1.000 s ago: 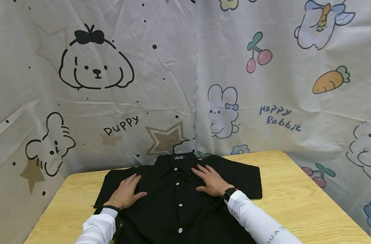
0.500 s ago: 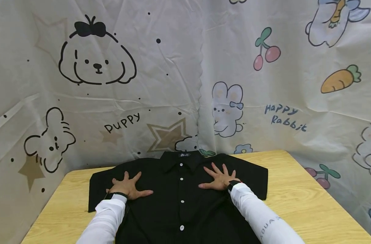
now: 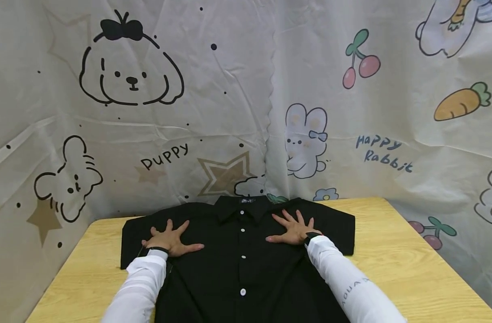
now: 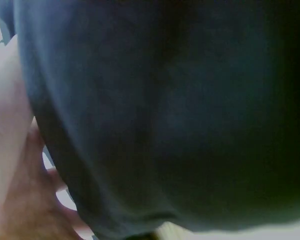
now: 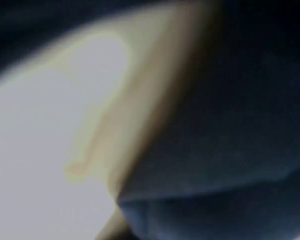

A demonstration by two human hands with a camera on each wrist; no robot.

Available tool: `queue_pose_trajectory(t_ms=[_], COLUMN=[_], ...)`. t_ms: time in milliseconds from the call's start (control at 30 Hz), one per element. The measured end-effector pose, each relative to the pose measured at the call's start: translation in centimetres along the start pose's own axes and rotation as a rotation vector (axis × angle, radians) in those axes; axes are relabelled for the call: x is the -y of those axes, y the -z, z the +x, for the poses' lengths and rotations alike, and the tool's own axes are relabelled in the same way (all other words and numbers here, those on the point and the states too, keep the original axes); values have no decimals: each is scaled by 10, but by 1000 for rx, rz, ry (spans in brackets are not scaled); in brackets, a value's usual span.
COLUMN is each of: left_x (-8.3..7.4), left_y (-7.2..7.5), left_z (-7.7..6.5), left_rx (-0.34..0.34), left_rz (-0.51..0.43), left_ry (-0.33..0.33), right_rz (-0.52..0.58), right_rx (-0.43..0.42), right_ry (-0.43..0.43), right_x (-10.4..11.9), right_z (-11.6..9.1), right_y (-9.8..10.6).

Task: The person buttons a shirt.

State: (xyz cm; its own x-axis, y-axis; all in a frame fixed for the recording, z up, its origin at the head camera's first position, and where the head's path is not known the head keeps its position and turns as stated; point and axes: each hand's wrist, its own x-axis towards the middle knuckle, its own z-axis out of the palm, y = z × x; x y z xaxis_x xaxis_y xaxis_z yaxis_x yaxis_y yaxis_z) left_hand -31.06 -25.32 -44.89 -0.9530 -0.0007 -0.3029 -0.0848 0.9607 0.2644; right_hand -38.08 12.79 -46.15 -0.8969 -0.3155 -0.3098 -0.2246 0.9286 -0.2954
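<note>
A black short-sleeved shirt lies front up, its collar at the far edge and a row of white buttons down the middle. My left hand rests on the chest near the left sleeve, fingers spread. On the other side of the buttons my right hand lies the same way, fingers spread and thumb pointing inward. Dark cloth of the shirt fills most of the left wrist view, with part of the left hand at its edge. The right wrist view is blurred, showing mostly dark shirt cloth.
The shirt lies on a light wooden table, whose far edge meets a pale curtain printed with cartoon animals, stars and fruit. Bare wood shows on both sides of the shirt.
Both hands have spread their fingers and the left sleeve has shifted outward; the shirt looks smoother across the shoulders. In the last half second the hands have hardly moved; the view has tilted slightly.
</note>
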Motion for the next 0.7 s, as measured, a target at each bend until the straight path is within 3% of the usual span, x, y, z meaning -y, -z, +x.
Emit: queue_pose_trajectory(t_ms=[100,200,300,367,433,500,600,700], left_x=[-3,-14,-32,-42,-46,-45,-36,-23], left_y=[-3,-8,-15,-20,-25,-29,-36,-47], left_z=[-9,-29,-63,-92,-117,-135,-144,-145], left_rx=[-84,-342,-628,-696,-639,-517,-301,-128], left_rz=[-3,44,94,90,90,100,206,278], left_ry=[-94,-285,-500,-609,-674,-697,-691,-652], right_rz=[46,65,56,64,55,37,-47,-80], right_rx=[-47,-153,-290,-303,-271,-187,-83,10], right_ry=[69,218,399,515,597,639,633,583], right_x=[-1,-2,1,5,8,10,6,-1], right_z=[-7,-25,-52,-74,-95,-114,-133,-142], right_y=[5,14,21,22,18,11,-4,-16])
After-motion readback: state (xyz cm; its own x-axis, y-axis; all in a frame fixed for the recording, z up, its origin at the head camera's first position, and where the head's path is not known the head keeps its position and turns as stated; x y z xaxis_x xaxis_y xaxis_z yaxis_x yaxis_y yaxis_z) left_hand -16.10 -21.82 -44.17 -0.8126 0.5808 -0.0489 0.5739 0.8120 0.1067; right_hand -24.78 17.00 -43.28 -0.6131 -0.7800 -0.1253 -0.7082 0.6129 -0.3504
